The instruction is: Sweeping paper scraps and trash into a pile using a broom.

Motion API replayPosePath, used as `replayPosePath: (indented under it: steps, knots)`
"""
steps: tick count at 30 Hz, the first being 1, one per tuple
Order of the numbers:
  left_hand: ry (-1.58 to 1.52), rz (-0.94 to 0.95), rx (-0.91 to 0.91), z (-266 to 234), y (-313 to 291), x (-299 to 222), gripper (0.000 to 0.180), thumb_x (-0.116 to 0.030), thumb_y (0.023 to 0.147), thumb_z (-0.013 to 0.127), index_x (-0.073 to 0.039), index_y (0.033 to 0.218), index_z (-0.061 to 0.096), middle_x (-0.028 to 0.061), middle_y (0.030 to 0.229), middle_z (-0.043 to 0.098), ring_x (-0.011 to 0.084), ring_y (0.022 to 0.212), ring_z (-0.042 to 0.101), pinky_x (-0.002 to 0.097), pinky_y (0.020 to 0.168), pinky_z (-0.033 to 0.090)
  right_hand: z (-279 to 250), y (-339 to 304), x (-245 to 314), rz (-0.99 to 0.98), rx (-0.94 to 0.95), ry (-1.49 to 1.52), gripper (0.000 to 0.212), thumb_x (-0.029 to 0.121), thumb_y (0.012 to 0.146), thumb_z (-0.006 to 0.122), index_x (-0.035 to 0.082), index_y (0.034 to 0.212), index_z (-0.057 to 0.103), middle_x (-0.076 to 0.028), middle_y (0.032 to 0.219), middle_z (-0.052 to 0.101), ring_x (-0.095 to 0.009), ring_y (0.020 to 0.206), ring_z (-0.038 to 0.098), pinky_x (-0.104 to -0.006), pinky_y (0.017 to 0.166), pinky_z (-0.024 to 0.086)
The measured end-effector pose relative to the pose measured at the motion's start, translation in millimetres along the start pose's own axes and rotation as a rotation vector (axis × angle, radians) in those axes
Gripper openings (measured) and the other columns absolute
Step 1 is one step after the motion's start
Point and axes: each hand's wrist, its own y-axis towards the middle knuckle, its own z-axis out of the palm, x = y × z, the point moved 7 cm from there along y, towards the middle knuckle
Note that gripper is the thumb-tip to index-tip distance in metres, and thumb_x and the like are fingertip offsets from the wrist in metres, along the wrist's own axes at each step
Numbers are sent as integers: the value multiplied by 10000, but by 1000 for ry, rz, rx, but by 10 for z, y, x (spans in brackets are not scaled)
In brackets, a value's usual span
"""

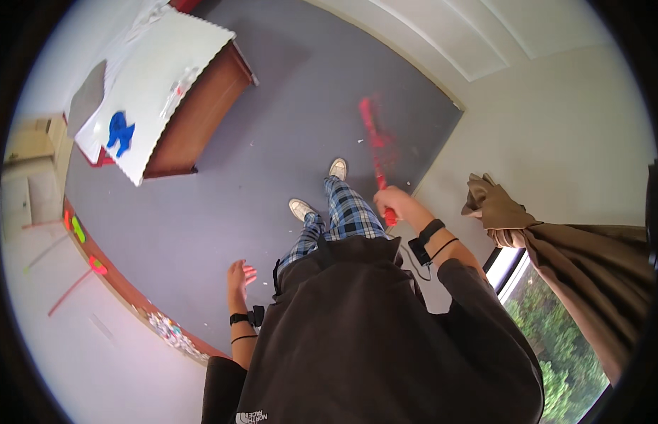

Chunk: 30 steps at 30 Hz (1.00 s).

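My right hand (399,203) is wrapped around the handle of what looks like a red broom (372,131). It slants away ahead of me, over the floor to the right of my shoes. Motion smears its far part, where a ragged bristle-like edge shows on the right side. The lower tip of the handle sticks out below my fist. On the left, my left hand (240,276) hangs beside my body with its fingers apart and nothing in it. Both wrists wear dark bands with small boxes.
Ahead on the left stands a desk with a white scalloped cover (166,63) and a blue cloth-like piece (119,132). Sticks with green and pink ends (97,265) lean by the left wall, near a heap of scraps (175,331). A brown curtain (555,247) hangs beside the right window.
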Motion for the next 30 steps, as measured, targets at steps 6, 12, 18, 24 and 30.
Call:
replayPosePath:
  steps: [6, 12, 18, 24, 30]
  knots:
    - [-309, -172, -54, -415, -443, 1844, 377, -225, 870, 410, -6, 1177, 410, 175, 1018, 519, 280, 869, 577, 417, 734, 507, 389, -858, 188, 138, 509, 136, 228, 76, 786, 541, 87, 601, 407, 35, 499, 353, -34, 373, 348, -195, 322, 244]
    - [-467, -259, -166, -84, -973, 2440, 378, -194, 876, 391, 38, 1173, 410, 189, 1011, 532, 289, 863, 584, 413, 725, 511, 510, -1117, 264, -38, 374, -348, 125, 99, 771, 551, 41, 711, 458, 18, 533, 401, -64, 370, 370, -226, 322, 287]
    - [-459, -160, -201, 218, -1363, 2246, 333, -247, 857, 444, 2, 1077, 469, 150, 873, 560, 260, 755, 603, 381, 654, 512, 761, -417, 593, -317, 89, -856, 100, 61, 713, 495, -37, 694, 493, -131, 595, 532, -206, 428, 540, -334, 390, 425]
    - [-534, -99, -338, 181, -1651, 2401, 319, -266, 845, 455, -20, 1044, 497, 130, 829, 565, 232, 733, 598, 349, 630, 510, 1586, 599, 479, -534, 54, -1211, 278, 222, 684, 511, -19, 758, 631, -199, 723, 621, -314, 710, 628, -388, 638, 498]
    - [-357, -452, -296, 363, -1794, 3347, 278, -243, 817, 462, -87, 1029, 551, 100, 825, 589, 213, 773, 593, 390, 615, 467, 3350, 195, -260, -653, 552, -1489, 155, 80, 674, 490, -19, 654, 608, -167, 584, 595, -263, 488, 592, -366, 426, 451]
